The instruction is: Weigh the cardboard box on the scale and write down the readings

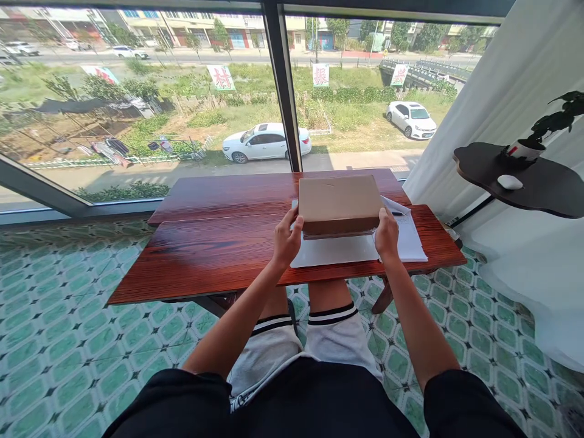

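Note:
A brown cardboard box (340,201) is held between my two hands over the right half of the table. My left hand (288,239) grips its near left corner, thumb up along the side. At the near right corner, my right hand (387,233) closes on the box. Its lid side faces up and looks closed. Below the box lies a flat silvery-white sheet or panel (335,252), partly hidden by it. White papers (410,240) with faint writing rest beside my right hand, and a dark pen (398,213) lies on them.
The reddish-brown wooden table (214,249) stands against large windows with a dark frame (283,85). To the right, a dark wavy-edged shelf (542,182) carries a potted plant (527,148) and a white rounded object (510,182). A white curtain (460,121) hangs beside it.

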The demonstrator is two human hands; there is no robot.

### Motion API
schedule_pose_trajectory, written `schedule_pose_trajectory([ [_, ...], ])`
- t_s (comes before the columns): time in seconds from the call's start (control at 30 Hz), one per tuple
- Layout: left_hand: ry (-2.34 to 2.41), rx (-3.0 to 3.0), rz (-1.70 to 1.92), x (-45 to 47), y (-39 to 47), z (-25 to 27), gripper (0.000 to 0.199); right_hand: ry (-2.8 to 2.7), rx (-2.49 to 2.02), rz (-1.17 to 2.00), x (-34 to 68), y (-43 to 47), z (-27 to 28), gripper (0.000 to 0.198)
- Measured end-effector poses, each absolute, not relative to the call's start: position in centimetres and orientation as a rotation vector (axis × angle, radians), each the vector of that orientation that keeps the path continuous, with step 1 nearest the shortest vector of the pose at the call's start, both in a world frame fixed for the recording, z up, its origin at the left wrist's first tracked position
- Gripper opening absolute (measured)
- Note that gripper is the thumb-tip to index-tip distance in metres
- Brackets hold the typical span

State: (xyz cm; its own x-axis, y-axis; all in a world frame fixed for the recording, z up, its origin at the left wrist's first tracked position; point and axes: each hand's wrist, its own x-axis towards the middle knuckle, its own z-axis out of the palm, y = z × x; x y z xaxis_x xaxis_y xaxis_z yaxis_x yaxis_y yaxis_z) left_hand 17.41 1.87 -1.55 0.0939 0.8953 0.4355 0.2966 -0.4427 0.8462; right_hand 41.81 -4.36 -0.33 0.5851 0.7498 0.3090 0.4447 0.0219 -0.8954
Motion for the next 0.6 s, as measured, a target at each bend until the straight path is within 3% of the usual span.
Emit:
schedule_pose_trajectory([
  [0.6,1.175,1.793,1.334,17.2,1.7,-2.3,0.051,-1.063,-1.687,0.279,41.9,-4.4,-1.6,0.053],
])
